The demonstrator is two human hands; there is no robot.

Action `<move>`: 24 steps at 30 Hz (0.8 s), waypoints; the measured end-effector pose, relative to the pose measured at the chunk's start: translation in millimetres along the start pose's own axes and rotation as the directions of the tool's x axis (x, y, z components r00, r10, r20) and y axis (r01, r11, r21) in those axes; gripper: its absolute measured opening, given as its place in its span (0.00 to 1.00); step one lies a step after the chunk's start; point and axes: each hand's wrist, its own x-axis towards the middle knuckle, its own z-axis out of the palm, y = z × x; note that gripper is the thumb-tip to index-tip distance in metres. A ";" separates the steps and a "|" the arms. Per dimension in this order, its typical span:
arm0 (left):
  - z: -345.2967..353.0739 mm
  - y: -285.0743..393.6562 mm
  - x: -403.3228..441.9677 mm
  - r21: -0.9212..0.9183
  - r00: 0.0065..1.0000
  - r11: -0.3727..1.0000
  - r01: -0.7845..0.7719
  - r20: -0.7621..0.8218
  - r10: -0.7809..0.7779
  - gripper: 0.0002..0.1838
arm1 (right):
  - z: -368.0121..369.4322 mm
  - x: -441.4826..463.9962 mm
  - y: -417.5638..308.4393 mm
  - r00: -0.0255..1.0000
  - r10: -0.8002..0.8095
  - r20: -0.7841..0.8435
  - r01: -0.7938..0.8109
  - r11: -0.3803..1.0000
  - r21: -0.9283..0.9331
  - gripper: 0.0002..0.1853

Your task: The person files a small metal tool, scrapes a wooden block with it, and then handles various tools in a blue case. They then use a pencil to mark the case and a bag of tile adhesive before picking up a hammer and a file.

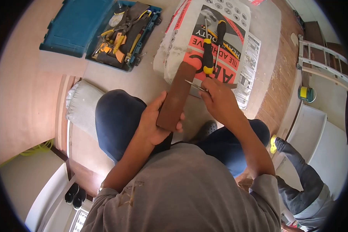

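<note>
My left hand [152,121] is wrapped round the lower end of a brown rectangular sharpening stone [178,92], held tilted above my lap. My right hand [222,96] pinches a thin pointed metal tool [195,85]. Its tip lies at the stone's right edge; whether they touch I cannot tell. The tool's other end is hidden by my fingers. Just beyond, a yellow-and-black screwdriver [207,56] and a second, dark-handled screwdriver [220,33] rest on a tile adhesive bag [195,40].
An open teal toolbox [137,58] with pliers and other hand tools is at upper left. A grey-white sack [85,102] lies beside my left knee. On the right are a ladder [321,63], a green-and-yellow roll [306,94] and another person [305,185].
</note>
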 end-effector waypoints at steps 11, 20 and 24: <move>-2.9 -0.5 -0.4 -0.027 1.000 0.999 0.023 0.022 -0.022 0.27 | 11.3 -14.2 -11.9 0.996 -0.090 0.022 0.093 0.954 -0.286 0.05; 3.3 -0.8 0.3 -0.006 0.998 1.000 0.026 -0.050 -0.026 0.26 | 20.9 4.9 7.9 0.982 -0.145 -0.118 0.107 0.953 -0.282 0.08; 4.5 -2.2 -2.4 0.027 0.999 1.000 0.017 -0.051 -0.015 0.26 | -3.3 -31.9 -25.0 0.967 -0.187 0.176 0.225 0.947 -0.231 0.09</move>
